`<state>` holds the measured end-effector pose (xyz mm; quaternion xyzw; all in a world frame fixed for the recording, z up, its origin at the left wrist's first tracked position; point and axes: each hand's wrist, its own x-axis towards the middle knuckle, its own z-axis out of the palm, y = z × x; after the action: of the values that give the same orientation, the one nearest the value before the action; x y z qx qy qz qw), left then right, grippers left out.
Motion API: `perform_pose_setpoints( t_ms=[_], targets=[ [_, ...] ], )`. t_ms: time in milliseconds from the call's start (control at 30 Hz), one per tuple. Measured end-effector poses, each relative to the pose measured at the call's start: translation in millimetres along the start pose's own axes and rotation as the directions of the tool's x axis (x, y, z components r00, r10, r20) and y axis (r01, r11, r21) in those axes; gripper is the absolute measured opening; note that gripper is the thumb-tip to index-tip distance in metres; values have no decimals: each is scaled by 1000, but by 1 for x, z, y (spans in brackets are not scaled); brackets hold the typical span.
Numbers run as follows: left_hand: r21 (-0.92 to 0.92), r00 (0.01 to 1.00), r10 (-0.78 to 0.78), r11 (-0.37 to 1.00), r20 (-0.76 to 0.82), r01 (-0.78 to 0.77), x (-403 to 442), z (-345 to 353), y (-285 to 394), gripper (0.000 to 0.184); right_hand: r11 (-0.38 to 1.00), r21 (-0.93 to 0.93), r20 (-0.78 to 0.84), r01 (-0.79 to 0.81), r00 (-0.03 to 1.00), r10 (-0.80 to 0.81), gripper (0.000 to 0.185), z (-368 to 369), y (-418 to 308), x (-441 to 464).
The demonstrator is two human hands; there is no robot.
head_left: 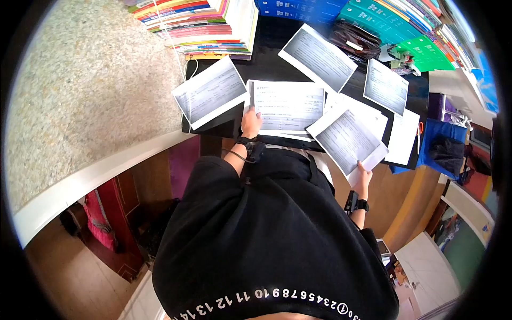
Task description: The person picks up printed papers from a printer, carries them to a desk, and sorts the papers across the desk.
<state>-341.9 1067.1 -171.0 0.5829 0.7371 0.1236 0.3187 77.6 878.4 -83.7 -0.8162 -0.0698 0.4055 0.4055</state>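
Observation:
My right hand [362,180] pinches the lower right corner of a printed sheet [349,138], which is tilted and overhangs the desk's front edge. My left hand [252,124] is closed at the left edge of a stack of printed pages [288,106] in front of me; its fingers are partly hidden. Other printed sheets lie around: one on the left [210,93], one at the back [319,57] and a smaller one on the right [386,86]. White paper [402,136] lies at the right side, and more pages show partly beneath the held sheet.
On the black desk [269,53] stand a tall pile of books [213,32], blue boxes [304,9] and teal folders [378,24]. A dark pouch [354,40] sits before them. Scissors [420,130] lie at the right edge. A speckled wall [101,96] borders the left.

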Motion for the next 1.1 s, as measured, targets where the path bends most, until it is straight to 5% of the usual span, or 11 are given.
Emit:
perform_pose_setpoints(
  t_ms=[467,600,733,800,833,933,1000,1033,1067,1100],
  targets=[
    [174,997,-71,982,2,69,6,-12,-2,27,998,47,48,50,998,-52,28,2,-5,-2],
    [178,998,-42,984,45,33,10,-8,-5,23,996,-84,37,29,999,-26,28,-3,-7,0],
    [217,997,61,974,46,-70,9,-17,1,21,998,61,117,17,993,-24,26,3,-17,-9],
    [197,1000,-4,980,-25,9,7,-26,18,24,995,103,176,4,984,-22,26,4,-25,-13],
    [102,974,137,987,-179,-121,9,-22,17,32,991,132,203,-1,979,-26,26,4,-30,-15],
    [57,890,354,934,-287,-353,15,-31,52,35,980,196,235,-18,971,-29,29,13,-60,-34],
    [-387,914,405,840,-15,-379,11,-35,88,26,980,199,256,2,965,-54,31,15,-71,-36],
    [-561,899,376,804,223,-197,7,-34,99,25,980,201,267,16,961,-70,32,16,-76,-35],
    [-667,813,374,744,446,23,1,-42,117,26,980,198,274,21,959,-76,32,17,-81,-35],
    [-625,765,427,780,482,-42,1,-41,122,25,980,197,281,27,956,-83,33,19,-87,-35]
  ],
)
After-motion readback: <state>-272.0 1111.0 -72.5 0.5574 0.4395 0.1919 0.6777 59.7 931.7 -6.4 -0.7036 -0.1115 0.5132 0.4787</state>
